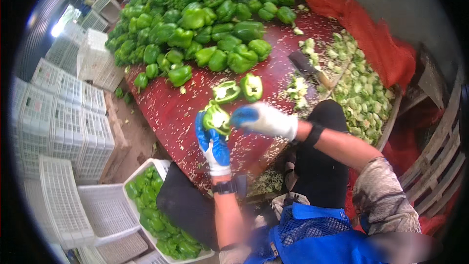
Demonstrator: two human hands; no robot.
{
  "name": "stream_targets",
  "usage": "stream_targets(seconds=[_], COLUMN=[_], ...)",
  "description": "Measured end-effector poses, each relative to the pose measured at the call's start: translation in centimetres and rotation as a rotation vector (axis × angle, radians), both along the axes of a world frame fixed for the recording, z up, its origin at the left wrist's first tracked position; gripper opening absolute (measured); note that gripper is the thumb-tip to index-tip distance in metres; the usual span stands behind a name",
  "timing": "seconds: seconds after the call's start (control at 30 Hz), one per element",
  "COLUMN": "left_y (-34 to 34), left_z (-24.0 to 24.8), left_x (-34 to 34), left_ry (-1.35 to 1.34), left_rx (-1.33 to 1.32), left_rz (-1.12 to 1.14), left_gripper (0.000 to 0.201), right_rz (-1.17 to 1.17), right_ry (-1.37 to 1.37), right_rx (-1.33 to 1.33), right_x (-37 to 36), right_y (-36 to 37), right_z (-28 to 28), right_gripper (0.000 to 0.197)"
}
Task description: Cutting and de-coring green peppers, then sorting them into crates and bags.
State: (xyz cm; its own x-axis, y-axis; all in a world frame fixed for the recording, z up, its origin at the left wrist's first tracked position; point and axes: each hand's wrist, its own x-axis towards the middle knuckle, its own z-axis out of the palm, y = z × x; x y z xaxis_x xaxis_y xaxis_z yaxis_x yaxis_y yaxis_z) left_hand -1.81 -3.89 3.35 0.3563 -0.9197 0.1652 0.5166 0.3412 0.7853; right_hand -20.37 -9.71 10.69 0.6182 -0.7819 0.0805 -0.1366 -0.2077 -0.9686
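Many peppers (193, 18) crowd the red table (168, 110); we see the left hand (214, 147) holding a cut pepper (216, 119), right hand (266, 119) too blurred to tell.

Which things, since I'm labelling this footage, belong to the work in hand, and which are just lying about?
Part of the work:
left hand, holding a cut green pepper
right hand, close to it
two cut pepper pieces
pepper pile
red table

Apparently just lying or standing about:
red netting
stacked white crates

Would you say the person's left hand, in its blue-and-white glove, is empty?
No, the left hand holds a cut-open green bell pepper.
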Motion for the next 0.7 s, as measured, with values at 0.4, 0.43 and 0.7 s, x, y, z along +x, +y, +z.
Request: stream_targets(seconds=[0.4, 0.43, 0.7], left_y=[1.8, 2.0, 2.5], left_z=[-0.5, -0.6, 1.6], left_x=[-0.6, -0.8, -0.9], left_ry=[-0.882, -0.924, 0.043], left_rx=[0.051, 0.039, 0.190], left_rz=[0.280, 0.286, 0.001], left_gripper=[0.053, 0.053, 0.063], right_rz=[0.025, 0.037, -0.058], right_ry=[-0.306, -0.222, 0.301], right_rx=[0.656, 0.673, -0.593], right_x=[3.6, 3.6, 2.0], right_y=[1.9, 1.5, 2.5], right_z=[-3.6, -3.1, -6.0], right_gripper=[0.040, 0.039, 0.044])
